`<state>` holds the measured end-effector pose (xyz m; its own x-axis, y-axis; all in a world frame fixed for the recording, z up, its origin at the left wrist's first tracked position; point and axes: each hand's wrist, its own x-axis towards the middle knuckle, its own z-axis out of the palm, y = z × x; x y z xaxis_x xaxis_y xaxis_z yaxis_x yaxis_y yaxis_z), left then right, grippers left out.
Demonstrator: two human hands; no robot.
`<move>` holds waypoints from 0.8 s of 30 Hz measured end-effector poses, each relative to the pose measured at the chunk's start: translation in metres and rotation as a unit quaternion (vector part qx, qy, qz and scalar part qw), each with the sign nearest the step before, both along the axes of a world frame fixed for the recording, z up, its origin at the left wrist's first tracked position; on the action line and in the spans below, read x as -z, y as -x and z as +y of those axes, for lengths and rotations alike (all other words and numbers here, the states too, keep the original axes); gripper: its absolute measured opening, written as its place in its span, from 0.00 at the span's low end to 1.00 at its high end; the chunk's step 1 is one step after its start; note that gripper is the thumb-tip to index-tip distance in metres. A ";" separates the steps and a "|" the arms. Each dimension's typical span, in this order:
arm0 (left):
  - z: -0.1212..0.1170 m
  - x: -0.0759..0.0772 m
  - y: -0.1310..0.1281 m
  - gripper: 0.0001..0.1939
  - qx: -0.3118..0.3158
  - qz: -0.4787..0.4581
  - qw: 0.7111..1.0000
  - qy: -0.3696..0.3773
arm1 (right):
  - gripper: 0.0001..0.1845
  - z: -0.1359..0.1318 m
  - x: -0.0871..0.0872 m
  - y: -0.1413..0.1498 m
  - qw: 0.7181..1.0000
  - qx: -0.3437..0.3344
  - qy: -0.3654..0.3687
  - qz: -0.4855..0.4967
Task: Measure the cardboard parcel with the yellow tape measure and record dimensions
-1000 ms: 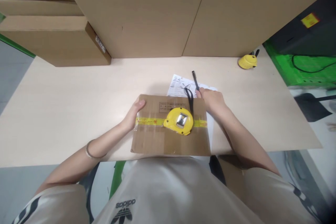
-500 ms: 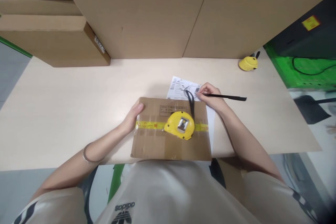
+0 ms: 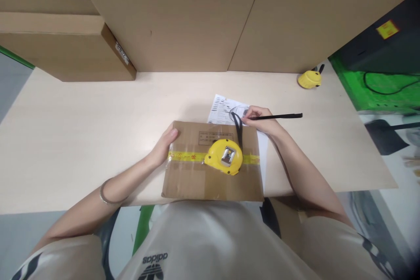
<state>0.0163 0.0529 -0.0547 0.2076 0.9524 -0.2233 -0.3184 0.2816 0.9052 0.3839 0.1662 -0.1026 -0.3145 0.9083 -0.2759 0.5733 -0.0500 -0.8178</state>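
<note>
A small cardboard box [image 3: 187, 179] with a band of yellow tape lies at the table's front edge, near my body. My left hand [image 3: 164, 143] grips its upper left edge, thumb on top. On the box rests a yellow tape measure [image 3: 216, 153], its black wrist strap [image 3: 239, 133] running towards the far edge. Beyond the box lies a printed white paper [image 3: 220, 109], partly under it. My right hand [image 3: 260, 119] pinches a long black pen [image 3: 285, 116] over the paper's right part; the fingers hide its tip.
Large cardboard boxes [image 3: 170, 22] line the back of the pale table [image 3: 82, 140], and a flatter box [image 3: 72, 57] stands at the back left. Another yellow tape measure [image 3: 309, 79] sits at the back right. Beyond the right edge are a dark box [image 3: 361, 50] and a black cable [image 3: 377, 90].
My right hand has shifted slightly left over the paper, and the pen's back end has swung up a little. The left hand keeps its hold on the box.
</note>
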 end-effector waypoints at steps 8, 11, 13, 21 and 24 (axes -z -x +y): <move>0.001 0.002 0.000 0.32 0.003 0.024 1.000 -0.017 | 0.20 -0.003 -0.003 0.002 1.000 0.019 -0.015 0.011; 0.001 0.003 0.002 0.32 0.002 0.032 0.999 -0.020 | 0.14 -0.003 -0.005 0.003 0.998 0.038 -0.034 0.028; 0.000 0.004 0.002 0.31 0.001 0.039 0.999 -0.019 | 0.16 -0.003 -0.005 0.003 0.998 0.046 -0.041 0.034; 0.000 0.005 0.003 0.31 -0.002 0.049 0.999 -0.014 | 0.22 -0.002 0.001 -0.002 1.000 0.020 -0.013 0.009; 0.000 0.005 0.003 0.29 -0.001 0.040 0.999 -0.017 | 0.22 -0.002 0.002 -0.003 1.000 0.016 -0.017 0.011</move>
